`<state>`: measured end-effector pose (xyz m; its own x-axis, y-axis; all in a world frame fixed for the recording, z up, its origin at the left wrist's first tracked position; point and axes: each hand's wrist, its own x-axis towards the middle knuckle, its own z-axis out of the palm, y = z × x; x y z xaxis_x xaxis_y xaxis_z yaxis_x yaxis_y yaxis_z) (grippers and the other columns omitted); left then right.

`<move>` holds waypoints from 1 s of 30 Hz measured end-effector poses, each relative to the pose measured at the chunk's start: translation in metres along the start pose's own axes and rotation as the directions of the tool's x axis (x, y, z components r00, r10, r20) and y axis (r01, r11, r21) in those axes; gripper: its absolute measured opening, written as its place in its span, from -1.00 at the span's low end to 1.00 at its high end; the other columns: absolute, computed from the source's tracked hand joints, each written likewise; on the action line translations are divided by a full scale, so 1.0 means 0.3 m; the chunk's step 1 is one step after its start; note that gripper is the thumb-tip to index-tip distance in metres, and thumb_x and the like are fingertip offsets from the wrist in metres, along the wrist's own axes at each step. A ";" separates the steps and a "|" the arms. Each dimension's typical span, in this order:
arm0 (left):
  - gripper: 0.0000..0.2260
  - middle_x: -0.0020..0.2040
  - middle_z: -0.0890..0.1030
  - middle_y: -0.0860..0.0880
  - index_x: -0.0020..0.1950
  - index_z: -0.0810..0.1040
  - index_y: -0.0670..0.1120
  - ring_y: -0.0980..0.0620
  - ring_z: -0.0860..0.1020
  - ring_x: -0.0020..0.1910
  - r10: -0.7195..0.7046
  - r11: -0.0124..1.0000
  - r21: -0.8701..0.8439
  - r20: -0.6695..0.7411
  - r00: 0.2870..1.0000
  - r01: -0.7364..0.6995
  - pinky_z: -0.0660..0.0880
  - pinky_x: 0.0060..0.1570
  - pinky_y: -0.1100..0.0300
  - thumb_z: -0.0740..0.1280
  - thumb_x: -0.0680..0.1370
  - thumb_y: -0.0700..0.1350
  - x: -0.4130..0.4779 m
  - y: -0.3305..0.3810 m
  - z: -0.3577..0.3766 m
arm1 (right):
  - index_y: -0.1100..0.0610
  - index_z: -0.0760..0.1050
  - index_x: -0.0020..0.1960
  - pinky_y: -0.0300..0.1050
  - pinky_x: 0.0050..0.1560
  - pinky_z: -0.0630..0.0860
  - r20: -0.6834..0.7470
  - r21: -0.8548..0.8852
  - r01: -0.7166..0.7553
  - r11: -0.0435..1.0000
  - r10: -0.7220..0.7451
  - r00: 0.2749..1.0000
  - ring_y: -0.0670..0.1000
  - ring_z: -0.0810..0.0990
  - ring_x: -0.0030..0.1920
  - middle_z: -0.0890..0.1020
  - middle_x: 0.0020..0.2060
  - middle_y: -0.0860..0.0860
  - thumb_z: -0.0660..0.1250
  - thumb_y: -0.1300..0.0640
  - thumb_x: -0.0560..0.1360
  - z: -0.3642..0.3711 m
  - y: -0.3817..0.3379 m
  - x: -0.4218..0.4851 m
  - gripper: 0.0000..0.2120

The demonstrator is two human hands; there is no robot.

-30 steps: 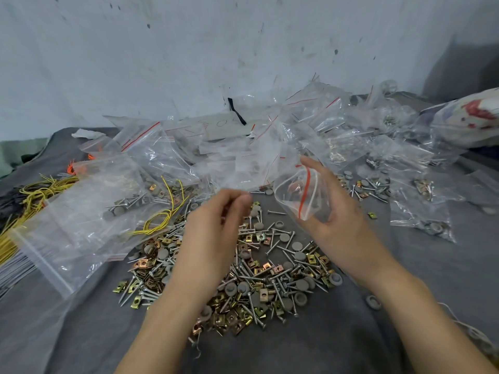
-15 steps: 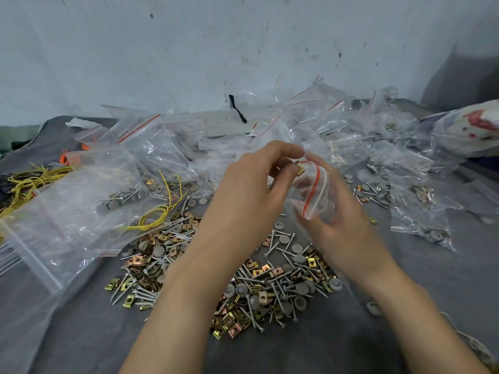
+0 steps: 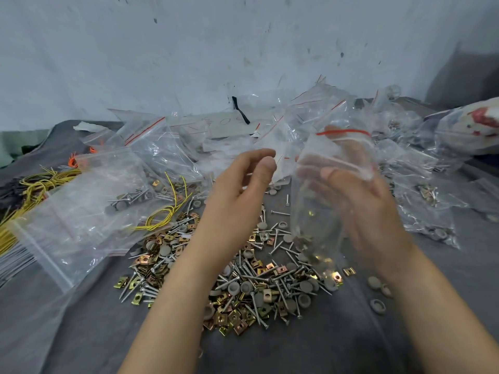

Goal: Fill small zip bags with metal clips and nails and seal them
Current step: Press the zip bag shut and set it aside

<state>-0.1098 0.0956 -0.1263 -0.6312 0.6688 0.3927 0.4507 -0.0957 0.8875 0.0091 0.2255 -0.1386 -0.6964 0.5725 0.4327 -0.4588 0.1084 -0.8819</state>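
Note:
My right hand (image 3: 374, 211) holds a small clear zip bag (image 3: 317, 217) upright, thumb in front and fingers behind it. The bag's red zip strip is at the top, and a few brass clips show inside. My left hand (image 3: 237, 195) hovers just left of the bag's mouth with loosely curled fingers, and nothing is visible in it. Below both hands, a loose pile of brass clips, nails and grey caps (image 3: 256, 282) lies on the grey cloth (image 3: 297, 349).
A large clear zip bag (image 3: 81, 217) lies at the left with yellow wire bundles (image 3: 162, 217) beside it. Many clear bags, some filled (image 3: 432, 193), are heaped behind and to the right. A few grey caps (image 3: 376, 290) lie loose at the right, near a white wall behind.
My left hand rose to the bag's mouth with a clip, then drew back left with nothing visible in it. My right hand turned the bag upright and lifted it higher.

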 end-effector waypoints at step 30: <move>-0.90 -0.18 0.64 0.05 -0.08 0.61 0.07 0.24 0.52 -0.27 0.047 0.999 -0.004 -0.147 0.988 -0.048 0.44 -0.25 0.41 0.34 0.60 0.00 -0.041 -0.020 0.025 | -0.08 0.66 -0.06 -0.28 -0.08 0.56 -0.321 -0.243 0.109 0.964 -0.186 0.929 -0.13 0.66 -0.15 0.72 -0.16 -0.10 0.33 0.03 0.61 -0.003 -0.019 0.028 -0.86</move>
<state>-0.1000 0.0937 -0.1382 -0.6957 0.5476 0.4649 0.4778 -0.1304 0.8687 0.0064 0.2305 -0.1300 -0.3847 0.7722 0.5057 -0.3839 0.3644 -0.8484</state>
